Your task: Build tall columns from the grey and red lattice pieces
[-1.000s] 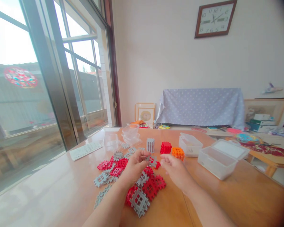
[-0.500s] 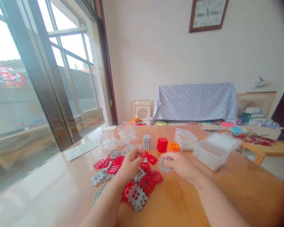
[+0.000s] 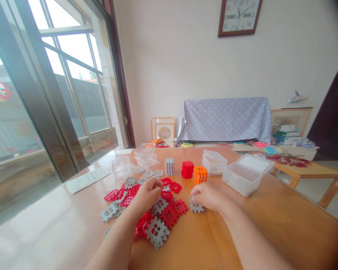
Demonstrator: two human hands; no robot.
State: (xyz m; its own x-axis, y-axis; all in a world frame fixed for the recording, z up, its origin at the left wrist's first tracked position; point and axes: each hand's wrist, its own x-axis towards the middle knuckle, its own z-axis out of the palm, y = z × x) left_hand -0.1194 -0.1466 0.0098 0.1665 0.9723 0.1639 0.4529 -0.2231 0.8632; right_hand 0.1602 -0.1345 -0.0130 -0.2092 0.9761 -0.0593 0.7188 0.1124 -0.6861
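Note:
A loose pile of red interlocking tiles (image 3: 169, 215) and grey window-pattern interlocking tiles (image 3: 157, 231) lies before me on the table. My left hand (image 3: 148, 194) hovers over the pile with its fingers curled together; whatever may be between them is hidden. To the right of the pile, my right hand (image 3: 210, 195) pinches a grey notched tile (image 3: 197, 207) by its upper edge, low over the table. Just beyond that hand stands an orange tile stack (image 3: 200, 175). Left of it are a red tile stack (image 3: 187, 170) and a grey tile stack (image 3: 169, 167).
Clear plastic boxes sit at the back left (image 3: 120, 167). On the right are a translucent box (image 3: 214, 163) and another with its lid hinged open (image 3: 242, 180). A printed sheet (image 3: 88, 179) lies on the wooden table (image 3: 231, 232) at the left, near the window.
The view has turned slightly right. My right hand has come lower and nearer with the grey tile, uncovering more of the orange stack. My left hand stays over the pile.

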